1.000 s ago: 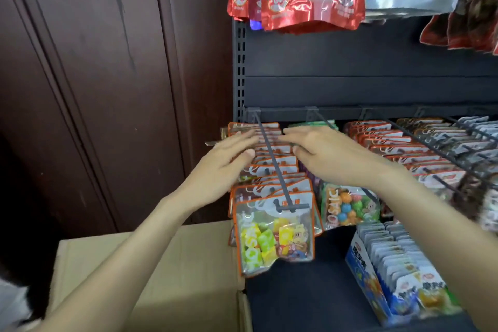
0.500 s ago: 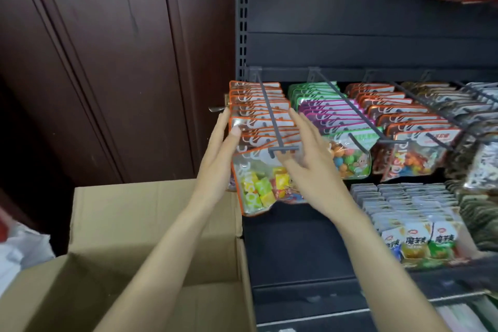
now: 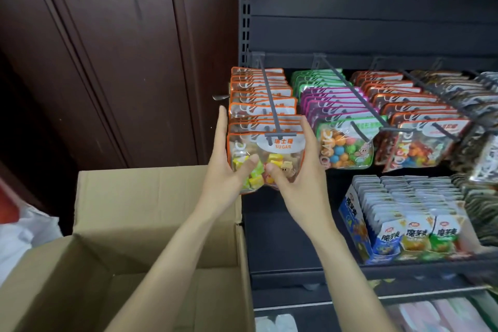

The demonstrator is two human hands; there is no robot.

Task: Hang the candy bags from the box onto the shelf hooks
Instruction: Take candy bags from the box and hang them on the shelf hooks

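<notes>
On the white label of the front orange-edged candy bag (image 3: pixel 265 155), I read three Chinese characters, 瑞士糖 as best I can make out through the blur, above "SUGAR" in orange capitals. To its right, the green-edged bag (image 3: pixel 345 147) carries vertical letters down its left edge that look like "MOSAIC". Nearer and lower right, the upright pouches in the blue display carton (image 3: pixel 355 226) each show 魔芋爽 in large characters; the carton's own print is too small for me.

One wide-angle camera on my head looks forward and down, close to the shelf hooks (image 3: pixel 272 105) and the box (image 3: pixel 151 224).
</notes>
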